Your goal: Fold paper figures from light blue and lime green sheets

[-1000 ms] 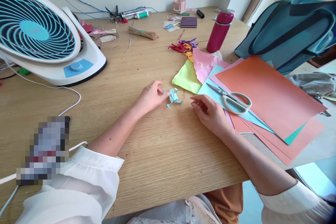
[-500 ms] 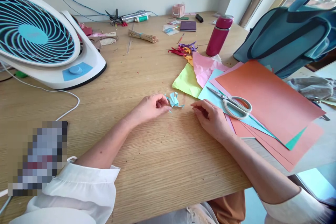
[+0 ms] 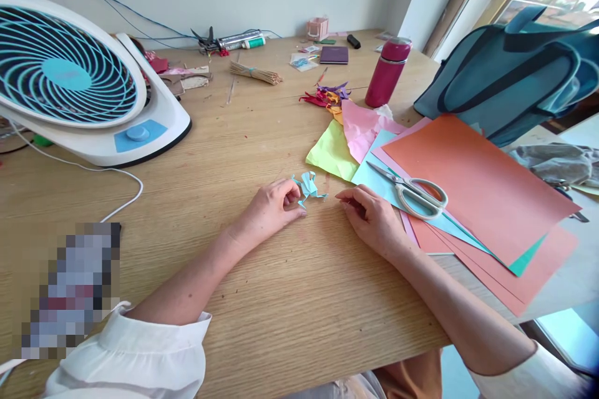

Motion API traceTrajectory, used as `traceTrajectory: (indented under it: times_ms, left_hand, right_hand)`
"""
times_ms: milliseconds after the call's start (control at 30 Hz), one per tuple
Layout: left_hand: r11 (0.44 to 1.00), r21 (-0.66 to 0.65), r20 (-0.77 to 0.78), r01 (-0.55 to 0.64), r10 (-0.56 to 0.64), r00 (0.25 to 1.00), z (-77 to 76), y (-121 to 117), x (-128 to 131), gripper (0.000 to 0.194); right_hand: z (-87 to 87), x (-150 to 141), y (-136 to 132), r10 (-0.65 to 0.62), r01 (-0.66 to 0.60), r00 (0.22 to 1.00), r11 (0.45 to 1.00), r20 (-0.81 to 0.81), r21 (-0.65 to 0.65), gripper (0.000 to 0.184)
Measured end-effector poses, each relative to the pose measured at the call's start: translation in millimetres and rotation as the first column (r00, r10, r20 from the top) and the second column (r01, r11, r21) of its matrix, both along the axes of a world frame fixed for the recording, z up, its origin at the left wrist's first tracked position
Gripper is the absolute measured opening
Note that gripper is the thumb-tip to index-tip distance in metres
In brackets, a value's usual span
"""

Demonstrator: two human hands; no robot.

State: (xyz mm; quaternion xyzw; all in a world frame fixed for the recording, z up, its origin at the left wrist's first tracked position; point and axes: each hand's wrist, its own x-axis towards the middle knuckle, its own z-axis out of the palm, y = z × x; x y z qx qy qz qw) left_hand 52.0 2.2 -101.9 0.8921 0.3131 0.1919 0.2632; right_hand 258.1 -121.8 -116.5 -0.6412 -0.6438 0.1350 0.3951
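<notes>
Pale wood grain covered the tabletop (image 3: 262, 305), where the small blue paper figure (image 3: 308, 185) sat, legs splayed, between two hands. Beside its lower-left leg, the left hand (image 3: 274, 206) held thumb and fingers curved apart, contact uncertain, and the right hand (image 3: 369, 218) curled loosely just across, gripping nothing visible. Such thin folds probably called for light fingertip pressure, clear of the scissors (image 3: 398, 180) lying on coloured sheets (image 3: 477, 174).
</notes>
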Motion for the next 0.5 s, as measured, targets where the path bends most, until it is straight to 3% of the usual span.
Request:
traceTrajectory:
  times_ms: [300, 500]
  left_hand:
    - [0.997, -0.071, 0.022, 0.031, -0.03, 0.999, 1.0, 3.1, -1.2, 0.015]
    - [0.994, 0.109, 0.037, 0.012, -0.016, 0.999, 0.0, 11.8, -4.6, 0.028]
  right_hand:
    - [0.3, -0.8, 0.2, 0.0, 0.0, 1.0, 1.0, 0.008, -0.003, 0.018]
    - [0.5, -2.0, -0.3, -0.019, 0.019, 1.0, 1.0, -0.001, -0.006, 0.016]
